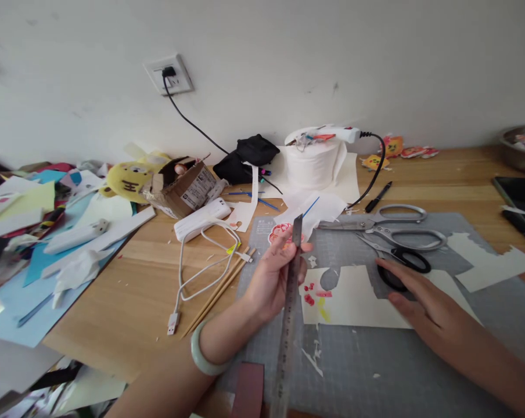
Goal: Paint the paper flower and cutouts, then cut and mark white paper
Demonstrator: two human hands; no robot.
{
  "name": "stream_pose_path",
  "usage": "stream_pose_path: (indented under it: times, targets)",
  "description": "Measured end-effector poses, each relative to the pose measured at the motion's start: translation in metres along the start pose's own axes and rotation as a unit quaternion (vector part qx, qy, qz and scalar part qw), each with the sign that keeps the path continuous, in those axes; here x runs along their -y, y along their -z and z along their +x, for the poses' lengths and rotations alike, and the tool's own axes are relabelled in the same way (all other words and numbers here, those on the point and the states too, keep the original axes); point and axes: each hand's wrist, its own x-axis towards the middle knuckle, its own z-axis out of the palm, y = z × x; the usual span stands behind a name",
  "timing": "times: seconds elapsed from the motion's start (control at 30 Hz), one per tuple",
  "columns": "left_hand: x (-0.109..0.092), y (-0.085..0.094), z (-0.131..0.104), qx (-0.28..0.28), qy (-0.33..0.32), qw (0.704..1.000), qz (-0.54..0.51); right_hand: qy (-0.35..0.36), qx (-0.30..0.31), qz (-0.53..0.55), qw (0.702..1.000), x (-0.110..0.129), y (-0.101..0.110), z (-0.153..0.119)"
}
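My left hand (273, 273) is closed around a metal ruler (287, 325), which slants from above my fingers down to the bottom edge of the view. My right hand (423, 299) has its fingers stretched out, with the fingertips at the black handles of small scissors (404, 259); whether they touch is unclear. Beneath that hand lies a cut cream paper (349, 302) with a round hole and red and yellow paint marks. A red-patterned cutout (279, 233) is partly hidden behind my left fingers. Large metal scissors (397, 223) lie beyond the small ones.
A grey cutting mat (353, 371) covers the table's front. Behind it stand a tissue roll (312, 162) and a black pen (378, 196). To the left are a white power bank (202, 219) with cable, wooden chopsticks (221, 290), a cardboard box (179, 186) and heaped paper scraps (88, 215).
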Motion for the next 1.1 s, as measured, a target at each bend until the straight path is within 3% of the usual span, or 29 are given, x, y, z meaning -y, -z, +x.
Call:
stream_pose_path:
  times: [0.27, 0.57, 0.87, 0.97, 1.1]
  targets:
    - [-0.004, 0.004, 0.006, -0.023, 0.037, 0.993, -0.113, 0.028, -0.004, -0.022, 0.999, -0.001, -0.004, -0.002]
    - [0.011, -0.002, -0.001, -0.054, 0.038, 0.998, -0.003, 0.037, -0.006, -0.026, 0.999, 0.001, -0.004, -0.002]
    - [0.03, -0.012, -0.009, -0.021, 0.073, 0.996, 0.053, 0.072, -0.019, -0.064, 0.995, 0.004, -0.008, 0.004]
    - [0.034, -0.011, -0.008, -0.022, 0.076, 0.995, 0.062, 0.108, -0.008, -0.072, 0.992, 0.005, -0.01, 0.005]
    - [0.038, -0.008, -0.008, -0.013, 0.064, 0.995, 0.076, 0.212, 0.01, -0.102, 0.972, 0.01, -0.01, 0.004]
